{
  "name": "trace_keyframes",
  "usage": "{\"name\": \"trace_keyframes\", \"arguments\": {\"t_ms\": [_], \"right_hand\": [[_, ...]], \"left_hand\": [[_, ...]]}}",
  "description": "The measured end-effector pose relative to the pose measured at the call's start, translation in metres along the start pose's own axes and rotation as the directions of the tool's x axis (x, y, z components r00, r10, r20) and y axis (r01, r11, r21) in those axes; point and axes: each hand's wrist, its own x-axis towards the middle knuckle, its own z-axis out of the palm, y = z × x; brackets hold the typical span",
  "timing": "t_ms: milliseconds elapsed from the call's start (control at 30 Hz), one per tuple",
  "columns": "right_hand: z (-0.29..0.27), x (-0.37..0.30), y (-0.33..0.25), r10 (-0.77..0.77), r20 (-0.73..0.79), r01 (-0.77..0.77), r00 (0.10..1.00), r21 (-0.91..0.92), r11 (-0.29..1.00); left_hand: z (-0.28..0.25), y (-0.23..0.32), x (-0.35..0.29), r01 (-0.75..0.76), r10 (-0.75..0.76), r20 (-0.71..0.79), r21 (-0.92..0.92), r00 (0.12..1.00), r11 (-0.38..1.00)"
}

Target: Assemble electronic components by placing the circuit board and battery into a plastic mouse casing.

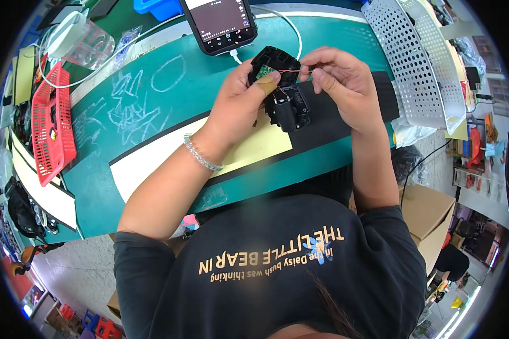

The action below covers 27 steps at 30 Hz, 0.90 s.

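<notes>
Above a green bench [322, 37], the person's left hand [238, 104] is clamped on an open black casing [274, 56] near the phone [220, 25]; the right hand [348, 87] pinches thin red wires [290, 71], which a hard tug might tear loose.

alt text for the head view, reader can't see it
The left hand holds an opened black device with a green circuit board, and the right hand pinches thin wires, above a green table. Beyond is a phone; a red basket sits left, a white basket right.
</notes>
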Motion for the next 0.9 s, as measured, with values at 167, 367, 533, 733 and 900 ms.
{"name": "trace_keyframes", "arguments": {"t_ms": [167, 367, 533, 733, 900], "right_hand": [[-0.006, 0.001, 0.000, 0.003, 0.073, -0.001, 0.997, -0.033, 0.999], [-0.002, 0.000, -0.009, -0.022, 0.048, 0.030, 0.999, -0.178, 0.984], [-0.002, 0.003, -0.017, 0.002, 0.056, 0.022, 0.998, -0.419, 0.908], [-0.001, -0.001, -0.023, 0.075, 0.041, -0.050, 0.996, -0.426, 0.903], [-0.001, 0.000, -0.022, 0.125, 0.005, -0.106, 0.992, -0.489, 0.866]], "left_hand": [[-0.006, 0.000, 0.002, 0.080, -0.081, 0.004, 0.040, 0.997, 0.996], [-0.003, -0.012, 0.006, -0.083, 0.081, 0.022, 0.110, 0.996, 0.990], [-0.004, -0.012, 0.001, -0.164, 0.160, 0.035, 0.247, 0.986, 0.955], [-0.002, -0.017, 0.000, -0.204, 0.199, 0.045, 0.262, 0.979, 0.943], [0.000, -0.016, -0.001, -0.205, 0.202, 0.039, 0.252, 0.979, 0.946]]}}
